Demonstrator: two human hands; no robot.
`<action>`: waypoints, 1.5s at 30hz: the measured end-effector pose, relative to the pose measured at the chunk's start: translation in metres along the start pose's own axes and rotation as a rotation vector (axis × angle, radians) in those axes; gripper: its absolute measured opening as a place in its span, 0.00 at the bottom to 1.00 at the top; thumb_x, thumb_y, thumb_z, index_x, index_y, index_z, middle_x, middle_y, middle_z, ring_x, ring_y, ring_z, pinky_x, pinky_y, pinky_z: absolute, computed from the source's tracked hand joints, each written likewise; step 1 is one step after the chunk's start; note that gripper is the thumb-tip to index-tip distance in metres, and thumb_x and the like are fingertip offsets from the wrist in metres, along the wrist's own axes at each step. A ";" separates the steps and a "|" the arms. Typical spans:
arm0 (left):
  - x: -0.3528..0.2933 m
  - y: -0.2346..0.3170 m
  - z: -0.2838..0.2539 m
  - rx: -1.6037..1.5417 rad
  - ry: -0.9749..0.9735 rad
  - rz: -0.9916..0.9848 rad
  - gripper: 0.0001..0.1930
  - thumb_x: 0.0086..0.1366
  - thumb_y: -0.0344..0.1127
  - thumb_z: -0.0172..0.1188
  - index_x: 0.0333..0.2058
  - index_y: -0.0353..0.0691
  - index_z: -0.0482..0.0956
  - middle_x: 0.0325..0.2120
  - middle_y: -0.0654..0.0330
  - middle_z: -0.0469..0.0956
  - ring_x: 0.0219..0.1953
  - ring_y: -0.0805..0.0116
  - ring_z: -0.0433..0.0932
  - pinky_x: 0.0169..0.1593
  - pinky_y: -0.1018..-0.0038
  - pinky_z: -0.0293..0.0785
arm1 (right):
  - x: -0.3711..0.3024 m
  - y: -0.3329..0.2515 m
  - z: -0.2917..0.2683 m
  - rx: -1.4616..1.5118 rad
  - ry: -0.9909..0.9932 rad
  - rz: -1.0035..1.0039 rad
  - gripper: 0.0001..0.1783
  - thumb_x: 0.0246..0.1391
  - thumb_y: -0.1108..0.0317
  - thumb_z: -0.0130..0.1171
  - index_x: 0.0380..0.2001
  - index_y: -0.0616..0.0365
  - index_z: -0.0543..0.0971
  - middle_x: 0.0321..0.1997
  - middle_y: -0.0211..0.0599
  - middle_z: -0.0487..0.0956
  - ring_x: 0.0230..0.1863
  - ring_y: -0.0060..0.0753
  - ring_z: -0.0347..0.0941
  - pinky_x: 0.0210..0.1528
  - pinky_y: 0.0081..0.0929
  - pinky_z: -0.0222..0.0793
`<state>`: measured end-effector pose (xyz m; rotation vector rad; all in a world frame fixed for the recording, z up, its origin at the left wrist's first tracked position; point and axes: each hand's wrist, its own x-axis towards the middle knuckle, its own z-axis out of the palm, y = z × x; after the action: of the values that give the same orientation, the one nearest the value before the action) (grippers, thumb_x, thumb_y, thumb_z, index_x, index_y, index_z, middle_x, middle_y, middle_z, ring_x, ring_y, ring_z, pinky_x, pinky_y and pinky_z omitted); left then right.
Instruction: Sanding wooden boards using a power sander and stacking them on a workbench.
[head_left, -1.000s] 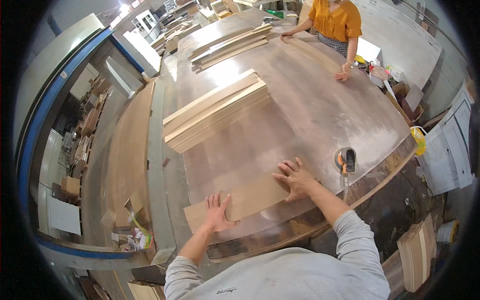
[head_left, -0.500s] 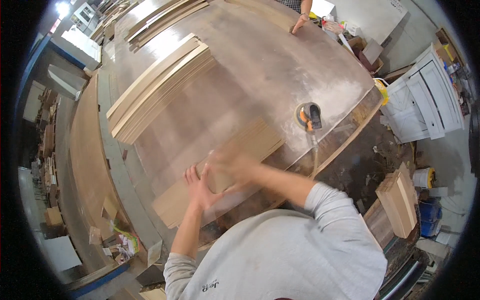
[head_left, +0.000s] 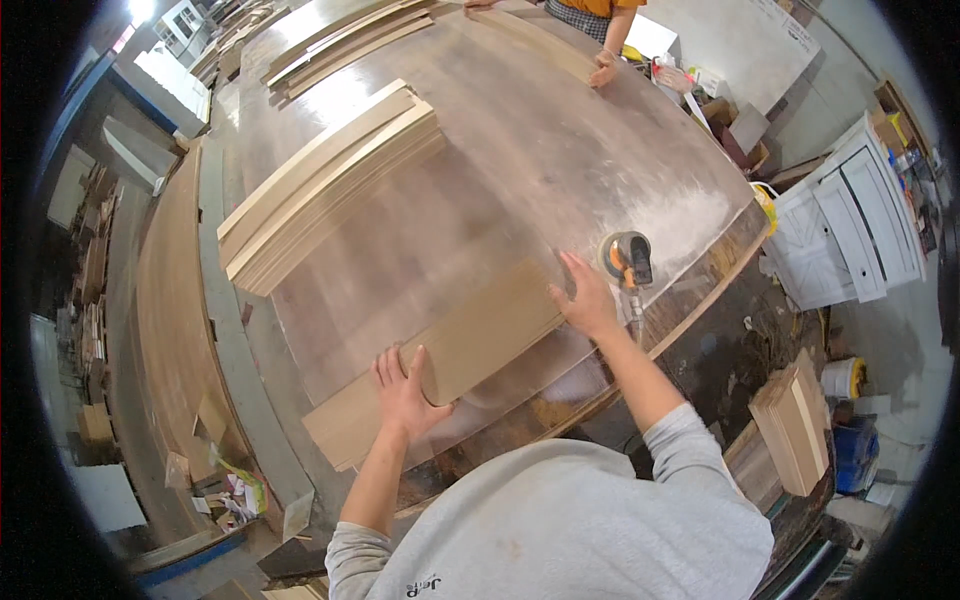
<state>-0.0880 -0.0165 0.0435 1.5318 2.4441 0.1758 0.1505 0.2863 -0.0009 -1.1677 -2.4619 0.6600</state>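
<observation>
A long, flat brown wooden board [head_left: 485,325] lies slantwise on the worktable in front of me. My left hand [head_left: 405,395] rests on its left part with fingers spread and thumb stretched out. At the board's right end is my right hand [head_left: 588,300], fingers and thumb apart, touching or just beside that end. Whether more boards lie directly under this one I cannot tell. Just beyond my right hand sits an orange and black disc sander [head_left: 627,258], its hose running toward the table edge.
A stack of boards [head_left: 330,185] lies farther back on the worktable [head_left: 520,160], with more strips [head_left: 350,45] behind it. Across the table a person in orange [head_left: 590,8] handles a long board. A white cabinet [head_left: 845,225] and upright boards [head_left: 790,425] stand at the right.
My right hand, blurred over the board's middle near my left hand, has moved right to its far end. My left hand stays on the board. More of the other person shows.
</observation>
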 end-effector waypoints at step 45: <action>0.000 0.001 0.000 -0.098 0.012 -0.031 0.62 0.39 0.58 0.81 0.72 0.49 0.59 0.70 0.35 0.52 0.74 0.33 0.46 0.76 0.36 0.36 | 0.063 -0.073 0.005 -0.288 -0.700 -0.973 0.71 0.25 0.27 0.76 0.76 0.36 0.61 0.78 0.52 0.54 0.79 0.61 0.44 0.78 0.68 0.35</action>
<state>-0.0870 -0.0160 0.0436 1.4555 2.4282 0.2950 0.0639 0.2943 0.0404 0.3797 -3.2845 0.4370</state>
